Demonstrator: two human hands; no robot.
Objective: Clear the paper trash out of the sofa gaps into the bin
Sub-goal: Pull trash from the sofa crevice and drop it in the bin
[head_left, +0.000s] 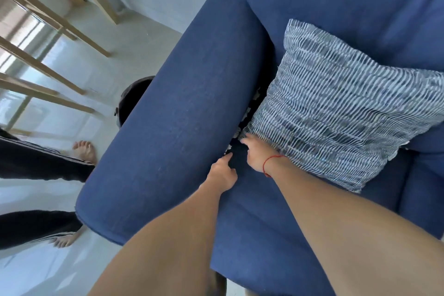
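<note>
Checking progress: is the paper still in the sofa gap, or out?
Still in: white paper scraps show wedged between the armrest and striped cushion.

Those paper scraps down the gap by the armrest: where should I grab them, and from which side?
Pinch the white edges of the scraps that stick up out of the gap, coming straight down from above. The armrest walls one side and the pillow crowds the other, so only the top is free. The right hand is at the pillow corner; the left hand points in, likely best placed.
</note>
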